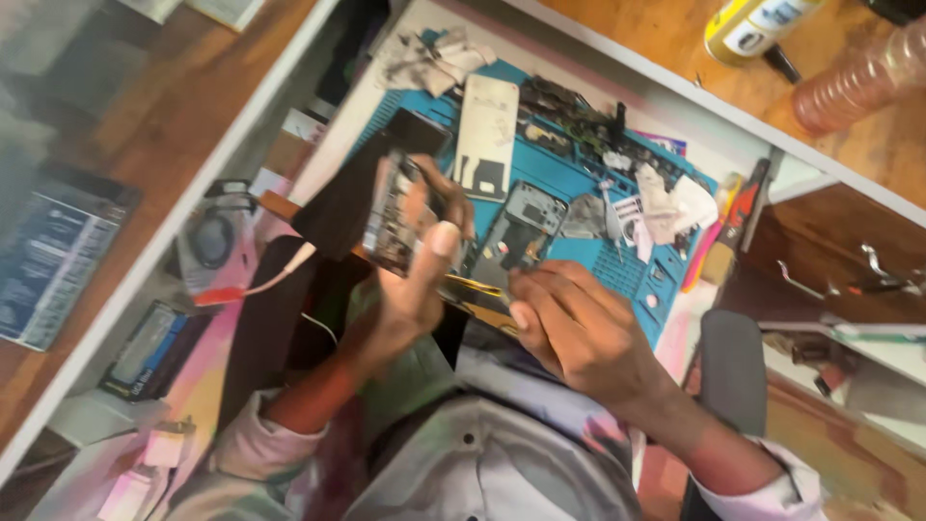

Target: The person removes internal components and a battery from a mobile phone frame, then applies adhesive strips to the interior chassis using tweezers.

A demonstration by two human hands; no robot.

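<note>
My left hand (415, 275) grips an opened phone (391, 217) with its inner boards showing, held tilted above the blue work mat (579, 178). My right hand (579, 328) is closed around a thin dark and yellow strip (473, 291) that runs toward the left hand; what the strip is cannot be made out. A second opened phone frame (521, 227) lies on the mat just beyond both hands. A white back cover (485, 135) rests farther up the mat.
Crumpled tissues (429, 58) and small parts litter the mat. A yellow bottle (752, 24) and a clear ribbed bottle (858, 82) stand on the wooden shelf. Boxes (53, 256) lie under glass at left. An open drawer (849, 280) is at right.
</note>
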